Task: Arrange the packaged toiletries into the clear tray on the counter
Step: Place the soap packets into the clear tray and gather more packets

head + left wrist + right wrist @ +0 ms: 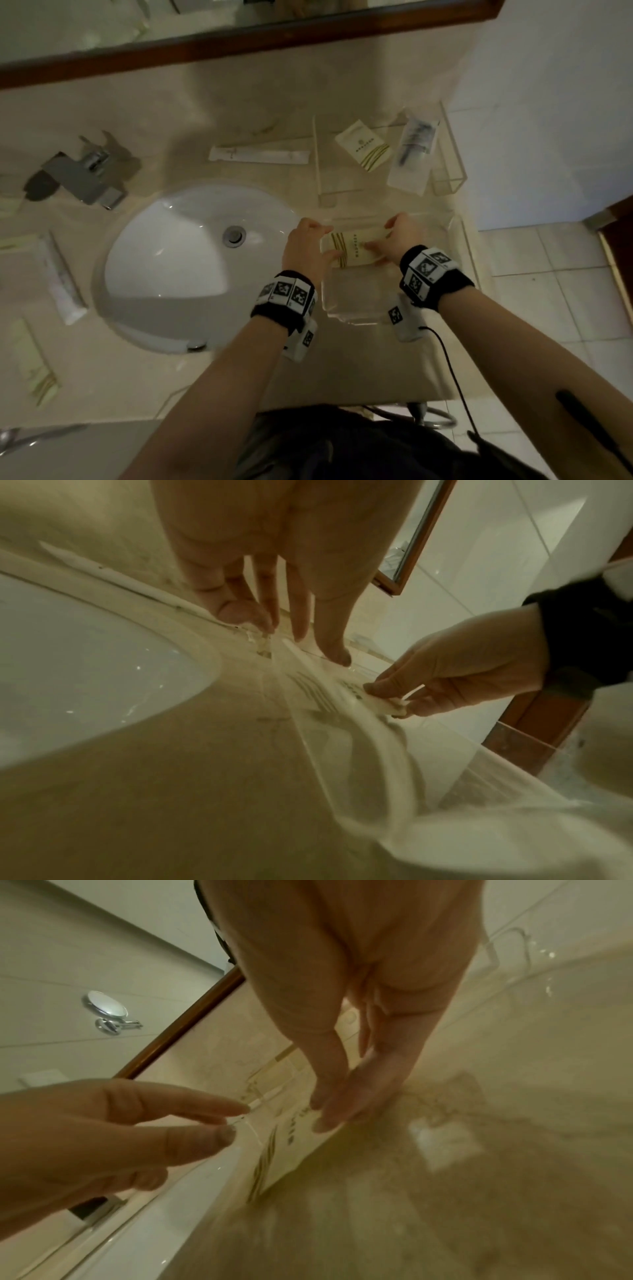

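The clear tray (359, 301) stands on the counter just right of the sink, and its near wall (342, 750) fills the left wrist view. A cream packet (356, 248) with gold stripes lies flat in the tray's far half. My left hand (308, 240) holds the packet's left end between thumb and fingertips (240, 1110). My right hand (399, 236) pinches its right end (394, 704), with the fingers (329, 1112) bearing down on the packet (284, 1150). Both hands reach over the tray's walls.
A second clear stand (448, 181) at the back right holds a cream packet (363, 149) and a clear packet (412, 154). A long white packet (258, 156) lies behind the sink (171, 267). A tube (60, 277) and another cream packet (34, 366) lie left of it. The faucet (78, 178) is at the far left.
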`<move>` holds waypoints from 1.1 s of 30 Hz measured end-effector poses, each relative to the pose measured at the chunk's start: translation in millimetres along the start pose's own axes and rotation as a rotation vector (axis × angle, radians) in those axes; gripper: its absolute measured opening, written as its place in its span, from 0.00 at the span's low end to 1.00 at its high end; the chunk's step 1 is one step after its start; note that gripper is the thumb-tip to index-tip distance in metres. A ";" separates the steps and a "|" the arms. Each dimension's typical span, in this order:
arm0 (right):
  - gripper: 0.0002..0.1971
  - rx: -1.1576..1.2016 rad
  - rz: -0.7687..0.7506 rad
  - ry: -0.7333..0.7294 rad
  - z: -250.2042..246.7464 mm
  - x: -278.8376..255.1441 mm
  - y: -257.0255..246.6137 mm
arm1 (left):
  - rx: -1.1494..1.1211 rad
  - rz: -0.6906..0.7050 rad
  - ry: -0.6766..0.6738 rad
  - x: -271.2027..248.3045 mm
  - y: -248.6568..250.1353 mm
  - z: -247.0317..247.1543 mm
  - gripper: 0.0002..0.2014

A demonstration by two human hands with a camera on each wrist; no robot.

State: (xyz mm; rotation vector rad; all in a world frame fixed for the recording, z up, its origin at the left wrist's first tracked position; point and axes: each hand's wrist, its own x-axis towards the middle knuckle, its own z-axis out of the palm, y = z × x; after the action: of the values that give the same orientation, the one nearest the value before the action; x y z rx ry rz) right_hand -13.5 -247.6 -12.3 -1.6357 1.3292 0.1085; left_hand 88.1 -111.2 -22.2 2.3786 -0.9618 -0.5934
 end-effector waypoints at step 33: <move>0.13 -0.222 -0.262 0.168 -49.7 27.1 -79.1 | 0.141 -0.096 0.105 33.2 -3.1 -28.7 0.14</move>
State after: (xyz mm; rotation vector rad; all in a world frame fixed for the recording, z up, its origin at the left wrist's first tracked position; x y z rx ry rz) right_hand 35.3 -308.8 45.5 -2.0305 1.2478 -0.0414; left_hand 127.5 -125.2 -8.5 2.5653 -0.8735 -0.4434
